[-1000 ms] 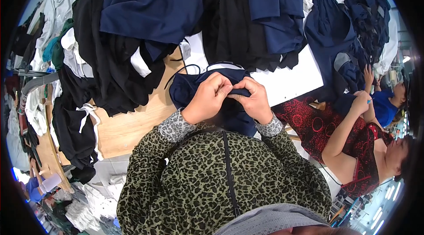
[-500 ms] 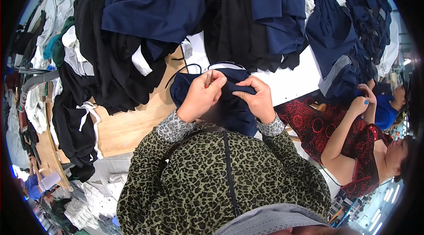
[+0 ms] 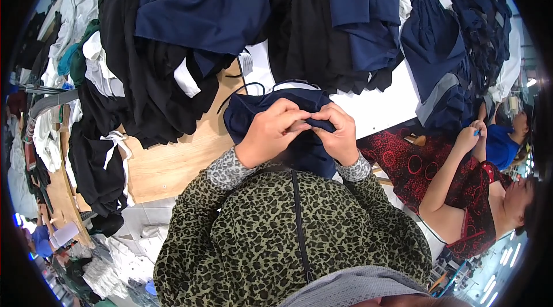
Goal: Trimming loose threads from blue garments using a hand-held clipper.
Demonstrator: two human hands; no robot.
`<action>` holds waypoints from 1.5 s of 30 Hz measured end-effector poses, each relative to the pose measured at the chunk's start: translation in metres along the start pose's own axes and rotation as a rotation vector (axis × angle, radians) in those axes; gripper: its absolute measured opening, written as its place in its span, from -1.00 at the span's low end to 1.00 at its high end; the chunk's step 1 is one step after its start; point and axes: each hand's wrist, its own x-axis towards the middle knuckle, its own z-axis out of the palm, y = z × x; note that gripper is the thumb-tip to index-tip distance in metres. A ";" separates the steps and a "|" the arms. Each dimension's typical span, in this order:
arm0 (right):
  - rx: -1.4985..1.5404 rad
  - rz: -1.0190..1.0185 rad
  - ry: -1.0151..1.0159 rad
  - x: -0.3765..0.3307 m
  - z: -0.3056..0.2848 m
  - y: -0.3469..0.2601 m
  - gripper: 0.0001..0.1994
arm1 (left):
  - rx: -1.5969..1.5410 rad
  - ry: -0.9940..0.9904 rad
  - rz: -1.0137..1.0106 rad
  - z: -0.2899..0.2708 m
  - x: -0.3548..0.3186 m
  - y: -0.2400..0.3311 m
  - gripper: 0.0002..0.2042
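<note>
Garment piles (image 3: 190, 36) behind hands' navy cloth (image 3: 271, 112)

Leopard-print top (image 3: 276, 232), grey patterned cuffs (image 3: 227, 170)

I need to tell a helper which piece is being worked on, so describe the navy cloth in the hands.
On the wooden table, below the big heaps of dark clothes, it is the small navy cloth at the near edge. Unlike the piled garments, it is pinched between the left hand and right hand.

Both hands' grip (image 3: 304, 125) on navy garment (image 3: 256, 110) over wooden table (image 3: 167, 166)
</note>
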 end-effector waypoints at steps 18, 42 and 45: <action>0.159 0.227 -0.104 0.000 -0.008 0.010 -0.74 | -0.733 -0.136 -0.735 -0.007 0.016 -0.006 -0.83; -0.059 0.018 -0.042 0.003 -0.007 0.015 -0.76 | -0.035 -0.194 -0.107 0.007 0.036 -0.015 -0.90; -0.172 -0.071 -0.019 0.002 -0.007 0.020 -0.82 | 0.021 -0.234 -0.049 0.012 0.035 -0.020 -0.91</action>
